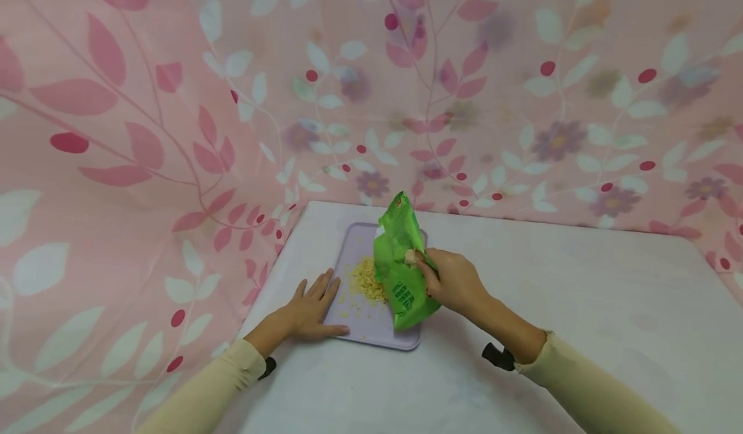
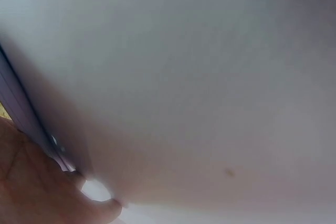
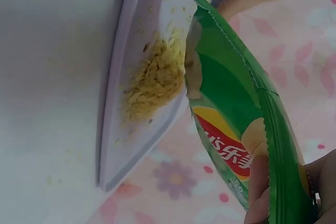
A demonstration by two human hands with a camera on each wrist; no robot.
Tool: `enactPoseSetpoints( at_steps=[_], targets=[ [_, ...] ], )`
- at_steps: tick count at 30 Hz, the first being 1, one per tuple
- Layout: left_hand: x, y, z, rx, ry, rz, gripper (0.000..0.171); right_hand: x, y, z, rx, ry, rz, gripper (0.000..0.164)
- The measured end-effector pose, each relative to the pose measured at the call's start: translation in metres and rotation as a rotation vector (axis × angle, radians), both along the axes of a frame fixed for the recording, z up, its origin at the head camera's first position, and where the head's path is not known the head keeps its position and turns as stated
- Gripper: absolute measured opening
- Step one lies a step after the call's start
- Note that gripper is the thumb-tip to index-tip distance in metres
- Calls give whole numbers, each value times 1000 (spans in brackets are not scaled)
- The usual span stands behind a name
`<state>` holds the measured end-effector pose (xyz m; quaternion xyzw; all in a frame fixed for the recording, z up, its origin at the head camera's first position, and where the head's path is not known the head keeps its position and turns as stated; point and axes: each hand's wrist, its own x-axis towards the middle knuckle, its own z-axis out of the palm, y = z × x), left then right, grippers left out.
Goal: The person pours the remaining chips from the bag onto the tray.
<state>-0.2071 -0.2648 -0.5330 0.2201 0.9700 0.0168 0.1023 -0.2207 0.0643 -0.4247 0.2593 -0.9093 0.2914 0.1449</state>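
My right hand (image 1: 457, 280) grips a green chip bag (image 1: 397, 244), fingers and thumb pinching its side. The bag is tilted over a pale purple tray (image 1: 371, 331). Under its torn edge, a heap of yellow crushed chips (image 3: 155, 80) lies on the tray, with loose crumbs scattered around. Against the tray's left side rests my left hand (image 1: 306, 313), fingers straight and spread, thumb at the near edge. In the left wrist view, only part of that hand (image 2: 37, 187) shows beside the tray's rim. The bag hides the tray's right part in the head view.
The tray lies on a white-covered table (image 1: 557, 292). Pink floral cloth (image 1: 493, 98) hangs behind the table and along its left side. A dark band (image 1: 498, 356) sits at the right wrist.
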Motion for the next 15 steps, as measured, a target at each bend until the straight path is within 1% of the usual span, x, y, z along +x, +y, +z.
enactPoseSetpoints(
  at_steps=[4, 7, 8, 10, 13, 14, 15],
  targets=[
    [1, 1, 2, -2, 9, 9, 114, -1, 4, 1, -30, 12, -13, 31],
    [1, 1, 1, 1, 11, 3, 113, -1, 8, 2, -30, -3, -8, 30],
    [1, 0, 1, 2, 13, 0, 112, -1, 9, 2, -31, 9, -6, 31],
    [1, 0, 0, 3, 8, -5, 112, -1, 12, 5, -74, 71, -6, 31],
    [0, 0, -2, 2, 4, -10, 111, -2, 14, 12, -217, 217, -16, 27],
    [-1, 0, -3, 0, 3, -9, 111, -2, 14, 14, -244, 254, -18, 26],
    [-1, 0, -4, 0, 3, -8, 111, -2, 13, 14, -242, 263, -12, 24]
  ],
)
